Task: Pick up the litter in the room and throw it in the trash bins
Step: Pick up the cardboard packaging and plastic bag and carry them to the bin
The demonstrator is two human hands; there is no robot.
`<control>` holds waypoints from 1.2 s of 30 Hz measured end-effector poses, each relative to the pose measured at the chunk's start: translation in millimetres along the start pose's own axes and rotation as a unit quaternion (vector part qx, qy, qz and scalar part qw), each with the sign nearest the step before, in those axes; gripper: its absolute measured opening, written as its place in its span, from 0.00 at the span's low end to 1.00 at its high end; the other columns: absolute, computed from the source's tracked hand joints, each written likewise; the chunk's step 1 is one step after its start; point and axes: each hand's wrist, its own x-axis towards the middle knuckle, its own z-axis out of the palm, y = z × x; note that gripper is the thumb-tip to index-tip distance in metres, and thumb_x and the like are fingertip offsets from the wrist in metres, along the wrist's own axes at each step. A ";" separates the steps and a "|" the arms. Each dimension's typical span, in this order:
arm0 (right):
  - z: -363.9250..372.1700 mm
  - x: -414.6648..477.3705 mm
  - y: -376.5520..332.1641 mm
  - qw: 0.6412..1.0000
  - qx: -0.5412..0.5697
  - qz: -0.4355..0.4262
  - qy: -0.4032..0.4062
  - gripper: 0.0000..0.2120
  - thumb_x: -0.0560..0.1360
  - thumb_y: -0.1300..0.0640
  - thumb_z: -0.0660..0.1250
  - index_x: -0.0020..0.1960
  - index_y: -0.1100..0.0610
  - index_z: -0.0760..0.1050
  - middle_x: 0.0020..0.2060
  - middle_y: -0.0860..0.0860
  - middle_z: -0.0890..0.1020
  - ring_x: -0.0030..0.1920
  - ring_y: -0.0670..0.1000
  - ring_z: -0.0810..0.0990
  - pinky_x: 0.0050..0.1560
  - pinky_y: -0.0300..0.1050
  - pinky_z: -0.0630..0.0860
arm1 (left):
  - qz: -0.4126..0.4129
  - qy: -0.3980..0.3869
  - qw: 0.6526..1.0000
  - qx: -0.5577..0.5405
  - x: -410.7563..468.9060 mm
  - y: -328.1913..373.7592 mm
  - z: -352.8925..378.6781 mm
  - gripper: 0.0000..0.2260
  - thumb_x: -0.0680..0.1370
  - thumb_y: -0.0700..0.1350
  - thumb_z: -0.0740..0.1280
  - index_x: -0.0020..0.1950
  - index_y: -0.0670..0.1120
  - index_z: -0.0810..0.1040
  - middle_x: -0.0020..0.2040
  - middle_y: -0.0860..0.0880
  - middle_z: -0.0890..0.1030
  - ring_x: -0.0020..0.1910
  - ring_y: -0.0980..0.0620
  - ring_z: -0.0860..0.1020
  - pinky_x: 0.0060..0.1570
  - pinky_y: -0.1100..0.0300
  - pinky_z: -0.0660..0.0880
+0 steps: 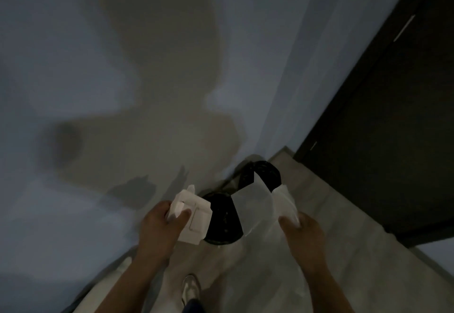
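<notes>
Nearly at the drop, I'd say, though nothing has left either hand yet. The person stands right over two trash bins set against the wall (122, 67) in the corner: the nearer bin (222, 219) just ahead of the left hand, the farther bin (266, 177) beyond it, close to the dark door (380, 140). Both have black liners, and in this dim light I cannot tell what lies inside them.

The left hand (159, 224) has its fingers (183, 215) curled round a flattened white paper carton (196, 216), thumb on top, and the carton overlaps the near bin's left rim. The right hand (303, 234) pinches the corner of a thin white plastic bag (255, 204), which spreads out over the gap between the two bins and covers part of each mouth.

So the picking up of these two pieces looks done; what is left is letting go over the openings. Whether more litter waits elsewhere in the room I cannot see from here: only pale floor (319, 275) and one shoe (190, 287) show below.

The carton is creased and folded, stiff enough to fall straight. The bag is limp, half see-through and crumpled at the grip, so I'd expect it to drift or catch on a rim rather than drop cleanly.
</notes>
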 end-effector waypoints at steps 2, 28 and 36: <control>16.7 25.7 -7.0 1.000 -0.007 0.012 -0.005 0.10 0.73 0.58 0.69 0.38 0.64 0.76 0.28 0.60 0.78 0.28 0.56 0.75 0.29 0.42 0.73 | -0.026 -0.022 0.999 -0.005 30.7 -1.3 8.7 0.06 0.74 0.47 0.71 0.42 0.46 0.77 0.37 0.49 0.80 0.36 0.53 0.79 0.33 0.58 0.75; 233.0 284.1 162.1 0.946 -0.252 0.015 -0.205 0.09 0.74 0.55 0.66 0.36 0.54 0.71 0.30 0.45 0.74 0.29 0.41 0.72 0.28 0.32 0.63 | -0.268 -0.182 0.931 0.166 265.1 -203.7 280.5 0.13 0.75 0.45 0.68 0.54 0.39 0.76 0.45 0.42 0.78 0.42 0.45 0.77 0.34 0.61 0.66; 268.6 310.1 218.9 0.931 -0.272 0.025 -0.243 0.09 0.74 0.53 0.65 0.36 0.50 0.71 0.29 0.45 0.74 0.29 0.42 0.73 0.29 0.32 0.64 | -0.255 -0.207 0.933 0.149 299.4 -254.2 352.3 0.22 0.75 0.49 0.69 0.66 0.42 0.72 0.62 0.44 0.76 0.61 0.43 0.74 0.51 0.58 0.69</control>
